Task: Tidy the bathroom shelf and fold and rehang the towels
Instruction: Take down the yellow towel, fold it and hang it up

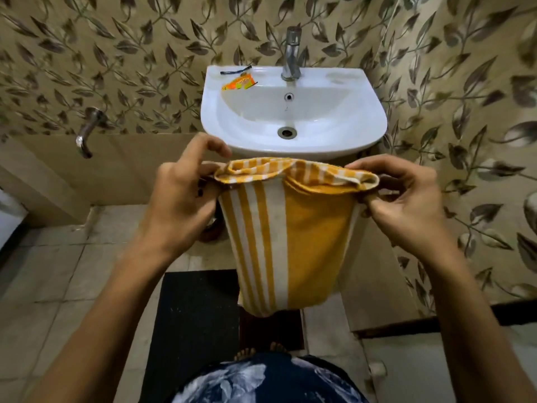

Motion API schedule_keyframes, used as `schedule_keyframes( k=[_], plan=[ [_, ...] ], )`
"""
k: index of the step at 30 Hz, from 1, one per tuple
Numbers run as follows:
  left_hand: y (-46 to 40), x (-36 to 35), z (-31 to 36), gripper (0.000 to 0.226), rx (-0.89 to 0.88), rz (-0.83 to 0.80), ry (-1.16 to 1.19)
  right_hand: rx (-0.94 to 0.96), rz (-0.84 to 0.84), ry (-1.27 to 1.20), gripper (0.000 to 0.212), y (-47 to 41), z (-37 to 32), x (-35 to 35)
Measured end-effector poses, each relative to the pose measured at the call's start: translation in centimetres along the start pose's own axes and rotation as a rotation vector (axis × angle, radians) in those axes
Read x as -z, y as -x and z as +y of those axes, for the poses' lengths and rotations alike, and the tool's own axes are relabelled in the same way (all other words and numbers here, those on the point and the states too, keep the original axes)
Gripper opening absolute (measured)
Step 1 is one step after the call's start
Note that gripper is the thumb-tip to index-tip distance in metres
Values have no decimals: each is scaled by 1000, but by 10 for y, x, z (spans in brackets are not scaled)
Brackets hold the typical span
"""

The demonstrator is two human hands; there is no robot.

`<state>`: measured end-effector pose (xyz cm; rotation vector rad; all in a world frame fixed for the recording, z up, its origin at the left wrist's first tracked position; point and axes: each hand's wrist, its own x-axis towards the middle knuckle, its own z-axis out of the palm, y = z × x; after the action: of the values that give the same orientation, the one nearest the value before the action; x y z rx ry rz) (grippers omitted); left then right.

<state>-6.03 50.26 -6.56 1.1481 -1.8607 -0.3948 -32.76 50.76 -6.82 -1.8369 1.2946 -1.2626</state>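
A yellow towel with white stripes (293,242) hangs folded in front of me, below the front rim of the sink. My left hand (180,199) pinches its top left corner and my right hand (404,199) pinches its top right corner. The upper edge is doubled over and sags a little between the two hands. The lower end hangs free above the floor mat. No shelf or towel rail is in view.
A white wall sink (209,117) with a chrome tap (291,53) is straight ahead; an orange sachet (239,82) and a dark thin object (236,71) lie on its back left ledge. A chrome wall spout (87,132) juts out at left. A black mat (194,330) covers the floor under my feet.
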Motion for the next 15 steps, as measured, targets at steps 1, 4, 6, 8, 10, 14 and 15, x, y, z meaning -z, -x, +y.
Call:
schedule_keyframes(
  k=[1, 4, 6, 8, 10, 14, 15],
  plan=[
    [-2, -1, -1, 51, -8, 28, -22, 9, 27, -19, 46, 0, 0, 0],
    [-10, 4, 4, 48, -65, 104, -92, 14, 121, -109, 50, -2, 1, 5],
    [-16, 4, 5, 31, -70, 96, -187, -19, 142, -120, 54, -6, 4, 5],
    [-23, 0, 5, 33, -24, 86, -194, -39, 161, -146, 54, -11, 7, 4],
    [-29, -4, 8, 42, 22, 76, -110, -27, 192, -181, 56, -13, 9, 6],
    [-46, -16, 14, 55, 79, 88, 142, 26, 265, -213, 50, -26, 10, 14],
    [-51, -22, 14, 55, 76, 94, 194, 41, 293, -197, 48, -30, 11, 18]
  ],
)
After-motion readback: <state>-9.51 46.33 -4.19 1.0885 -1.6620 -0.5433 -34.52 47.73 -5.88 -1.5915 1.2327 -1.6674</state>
